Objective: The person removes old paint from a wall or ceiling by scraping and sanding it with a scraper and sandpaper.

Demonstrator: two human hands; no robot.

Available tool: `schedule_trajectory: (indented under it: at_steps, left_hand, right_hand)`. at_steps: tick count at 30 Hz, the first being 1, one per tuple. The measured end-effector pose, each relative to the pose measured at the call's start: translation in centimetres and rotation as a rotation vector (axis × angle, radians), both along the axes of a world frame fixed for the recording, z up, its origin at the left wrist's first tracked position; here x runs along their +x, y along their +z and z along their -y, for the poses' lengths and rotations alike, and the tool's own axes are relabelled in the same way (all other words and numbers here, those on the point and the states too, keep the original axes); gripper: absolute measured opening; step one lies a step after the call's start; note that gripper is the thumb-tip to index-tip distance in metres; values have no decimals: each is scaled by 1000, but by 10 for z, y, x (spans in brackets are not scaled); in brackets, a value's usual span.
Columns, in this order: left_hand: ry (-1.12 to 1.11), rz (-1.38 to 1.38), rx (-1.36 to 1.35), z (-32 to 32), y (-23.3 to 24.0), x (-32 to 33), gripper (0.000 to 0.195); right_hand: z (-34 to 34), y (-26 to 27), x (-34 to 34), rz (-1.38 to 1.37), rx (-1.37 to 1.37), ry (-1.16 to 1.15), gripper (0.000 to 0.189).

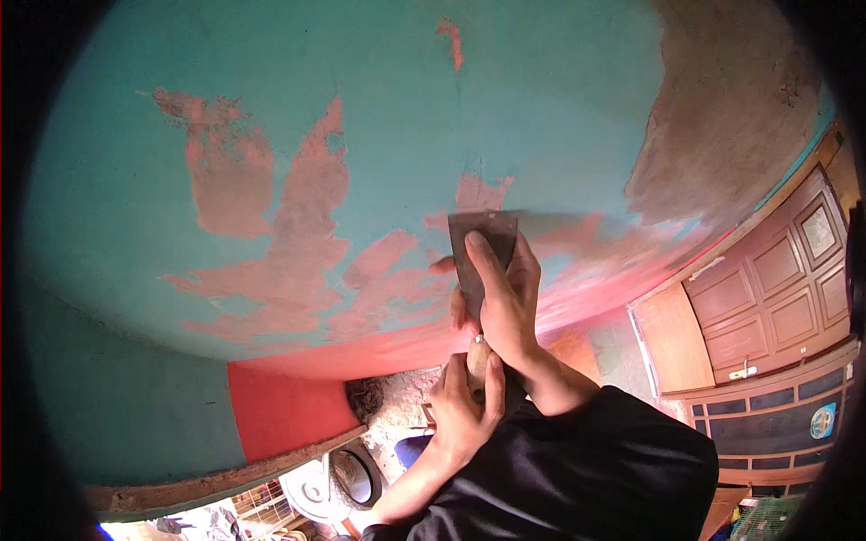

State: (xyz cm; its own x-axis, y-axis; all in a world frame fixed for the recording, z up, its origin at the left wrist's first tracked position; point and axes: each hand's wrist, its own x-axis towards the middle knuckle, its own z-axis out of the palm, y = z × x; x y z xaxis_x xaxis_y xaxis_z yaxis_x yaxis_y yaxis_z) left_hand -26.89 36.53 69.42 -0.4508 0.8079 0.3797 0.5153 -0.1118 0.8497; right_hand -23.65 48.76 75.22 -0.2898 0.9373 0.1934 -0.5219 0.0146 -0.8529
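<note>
My left hand [467, 409] grips the wooden handle [477, 358] of a scraper. Higher up, my right hand [504, 304] clasps its flat dark metal blade [479, 257], thumb lying along the face and fingers behind. The blade points up, its broad straight edge overlapping the turquoise painted wall [406, 149] just below a bare pinkish patch [480, 193]; whether the edge touches the wall I cannot tell. Paint is gone in ragged areas to the left, including a large patch [298, 237]. The palm of my right hand is hidden.
A brown-grey bare area [717, 108] covers the wall's upper right. Red paint [291, 412] bands its lower part. A brown panelled door [764, 270] stands right. Below left are a ledge [203, 480], a white round lid [311, 490] and a dark-rimmed round container [355, 477].
</note>
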Motion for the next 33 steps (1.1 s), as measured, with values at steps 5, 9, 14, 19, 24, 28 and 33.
schedule_trajectory:
  at_steps: [5, 9, 14, 19, 24, 28, 33]
  left_hand:
    - [14, 20, -75, 3, 2, -4, 26]
    - [13, 28, -1, 3, -5, 1, 26]
    - [34, 34, 54, 2, -1, 2, 28]
    - [25, 54, 47, -2, -7, 3, 26]
    - [56, 39, 87, -5, -2, -1, 25]
    - [17, 39, 29, -2, -8, 2, 27]
    - [-9, 64, 0, 1, -2, -2, 26]
  right_hand:
    - [1, 3, -3, 23, -14, 6, 29]
    - [2, 5, 0, 36, -29, 11, 29]
    - [3, -3, 0, 31, -43, 26, 29]
    - [1, 0, 1, 34, -35, 25, 28]
    - [1, 7, -2, 26, -9, 24, 28]
    - [1, -4, 3, 27, -24, 42, 29]
    - [1, 5, 1, 24, -8, 6, 26]
